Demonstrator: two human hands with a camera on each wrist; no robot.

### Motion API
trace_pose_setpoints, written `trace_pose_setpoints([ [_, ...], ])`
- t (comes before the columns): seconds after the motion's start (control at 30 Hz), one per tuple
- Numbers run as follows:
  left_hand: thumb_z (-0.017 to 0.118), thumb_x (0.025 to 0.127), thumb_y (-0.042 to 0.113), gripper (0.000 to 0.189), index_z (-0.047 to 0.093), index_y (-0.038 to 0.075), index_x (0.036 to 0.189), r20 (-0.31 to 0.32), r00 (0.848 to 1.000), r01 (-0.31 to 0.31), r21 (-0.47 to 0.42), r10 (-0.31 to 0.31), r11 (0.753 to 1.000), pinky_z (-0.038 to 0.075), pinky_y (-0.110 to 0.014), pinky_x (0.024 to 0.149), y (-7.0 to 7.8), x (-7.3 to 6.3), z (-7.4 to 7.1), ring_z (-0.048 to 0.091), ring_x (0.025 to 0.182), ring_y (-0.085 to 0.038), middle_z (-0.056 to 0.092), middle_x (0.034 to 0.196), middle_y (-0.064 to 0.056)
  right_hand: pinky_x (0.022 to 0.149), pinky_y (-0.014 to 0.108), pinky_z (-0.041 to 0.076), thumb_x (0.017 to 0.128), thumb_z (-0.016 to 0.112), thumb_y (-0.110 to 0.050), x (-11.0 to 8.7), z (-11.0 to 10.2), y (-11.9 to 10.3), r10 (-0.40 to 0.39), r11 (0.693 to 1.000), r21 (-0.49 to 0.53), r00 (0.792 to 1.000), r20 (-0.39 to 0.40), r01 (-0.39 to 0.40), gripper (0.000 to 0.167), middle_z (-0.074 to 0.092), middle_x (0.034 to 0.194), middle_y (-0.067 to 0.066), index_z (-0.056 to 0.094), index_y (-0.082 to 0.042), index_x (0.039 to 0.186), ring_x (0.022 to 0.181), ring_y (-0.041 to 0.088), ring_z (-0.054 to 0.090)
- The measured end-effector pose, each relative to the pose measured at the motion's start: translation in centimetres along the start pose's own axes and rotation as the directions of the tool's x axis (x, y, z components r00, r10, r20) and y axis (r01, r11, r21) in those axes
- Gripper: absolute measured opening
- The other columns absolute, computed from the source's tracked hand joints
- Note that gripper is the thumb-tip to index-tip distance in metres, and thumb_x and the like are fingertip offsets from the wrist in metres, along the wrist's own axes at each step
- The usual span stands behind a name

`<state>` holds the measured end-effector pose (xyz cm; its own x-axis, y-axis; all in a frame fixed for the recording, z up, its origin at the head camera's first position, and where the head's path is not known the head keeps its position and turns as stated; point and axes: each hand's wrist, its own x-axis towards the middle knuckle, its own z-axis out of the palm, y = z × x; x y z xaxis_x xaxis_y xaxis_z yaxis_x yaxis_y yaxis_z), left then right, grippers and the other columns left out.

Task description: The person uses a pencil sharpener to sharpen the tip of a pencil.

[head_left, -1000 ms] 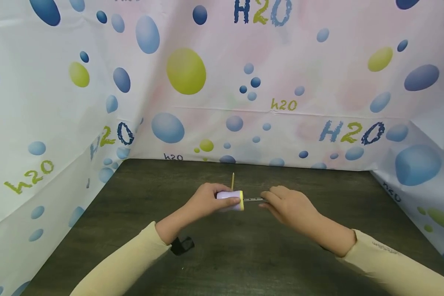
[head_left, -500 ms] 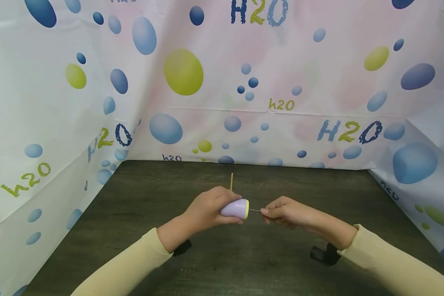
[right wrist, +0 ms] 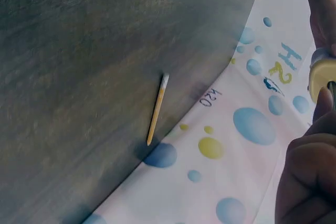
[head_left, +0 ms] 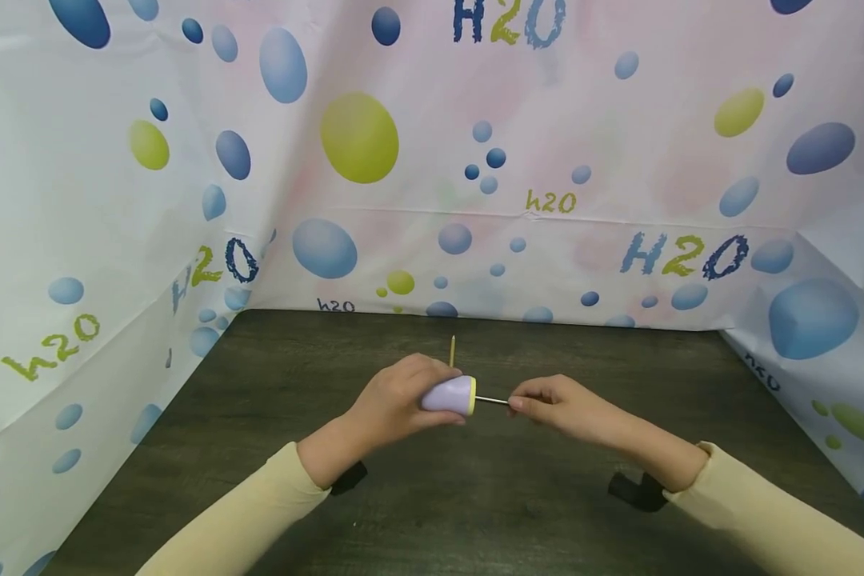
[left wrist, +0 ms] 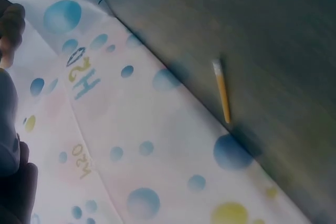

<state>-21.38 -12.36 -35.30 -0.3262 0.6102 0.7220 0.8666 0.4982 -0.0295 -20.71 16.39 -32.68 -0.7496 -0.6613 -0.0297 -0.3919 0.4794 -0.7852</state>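
My left hand (head_left: 396,400) grips a lavender pencil sharpener (head_left: 448,396) with a yellow end facing right. Into that end runs a slim dark pencil (head_left: 492,400), whose other end my right hand (head_left: 569,408) pinches between thumb and fingers. Both hands are raised over the dark table. In the right wrist view, the yellow face of the sharpener (right wrist: 321,77) shows a dark hole close to the right fingers (right wrist: 315,177). At the left edge of the left wrist view, the sharpener (left wrist: 7,124) is partly cut off. The pencil's inserted part is hidden.
A yellow pencil (head_left: 453,350) with a white end lies on the dark table (head_left: 475,496), beyond the hands. White cloth (head_left: 432,264) printed with blue and green dots stands along the back and sides. Black straps (head_left: 637,492) hang below the wrists.
My right hand has turned from an overhand hold to a thumb-side pinch on the pencil. The left hand has shifted round the sharpener. Over the last half second, the sharpener has moved slightly up and left.
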Motion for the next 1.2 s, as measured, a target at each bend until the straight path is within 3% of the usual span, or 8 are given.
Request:
trace_pose_setpoints([
  [0.1, 0.097, 0.065, 0.032, 0.061, 0.07, 0.006, 0.113, -0.015, 1.0, 0.023, -0.024, -0.024, 0.999, 0.059, -0.03, 0.079, -0.2, 0.0, -0.3, 0.07, 0.096, -0.019, 0.074, 0.103, -0.004, 0.059, 0.026, 0.039, 0.109, 0.051, -0.029, -0.4, -0.4, -0.2, 0.0, 1.0, -0.01, 1.0, -0.008, 0.0, 0.036, 0.057, 0.076, -0.002, 0.071, 0.0, 0.111, 0.064, -0.002, 0.04],
  [0.27, 0.097, 0.065, 0.03, 0.06, 0.07, 0.006, 0.113, -0.023, 0.999, 0.038, -0.049, -0.039, 0.998, 0.059, -0.031, 0.078, -0.4, 0.2, -0.6, 0.07, 0.095, -0.02, 0.074, 0.103, -0.006, 0.052, 0.029, 0.027, 0.109, 0.049, -0.027, -0.7, -1.1, -0.4, 0.026, 1.0, 0.014, 1.0, 0.003, -0.026, 0.036, 0.033, 0.064, -0.007, 0.07, 0.002, 0.108, 0.054, 0.003, 0.022],
  [0.57, 0.097, 0.065, 0.028, 0.059, 0.071, 0.006, 0.113, -0.023, 0.998, 0.057, -0.049, -0.058, 0.997, 0.059, -0.033, 0.078, -0.4, 0.2, -0.8, 0.07, 0.095, -0.019, 0.075, 0.103, -0.005, 0.052, 0.03, 0.027, 0.109, 0.049, -0.026, -1.2, -1.6, -0.3, 0.057, 0.998, 0.034, 0.998, 0.006, -0.058, 0.036, 0.033, 0.064, -0.007, 0.069, 0.004, 0.108, 0.055, 0.006, 0.022],
  [1.2, 0.097, 0.064, 0.029, 0.059, 0.072, 0.006, 0.112, -0.027, 0.995, 0.092, -0.037, -0.093, 0.995, 0.059, -0.033, 0.076, -0.6, -0.2, -1.1, 0.071, 0.095, -0.021, 0.076, 0.103, -0.006, 0.051, 0.031, 0.026, 0.11, 0.048, -0.025, -1.6, -1.7, -0.1, 0.049, 0.998, 0.045, 0.999, 0.012, -0.049, 0.036, 0.035, 0.064, -0.006, 0.069, 0.005, 0.111, 0.053, 0.007, 0.021],
])
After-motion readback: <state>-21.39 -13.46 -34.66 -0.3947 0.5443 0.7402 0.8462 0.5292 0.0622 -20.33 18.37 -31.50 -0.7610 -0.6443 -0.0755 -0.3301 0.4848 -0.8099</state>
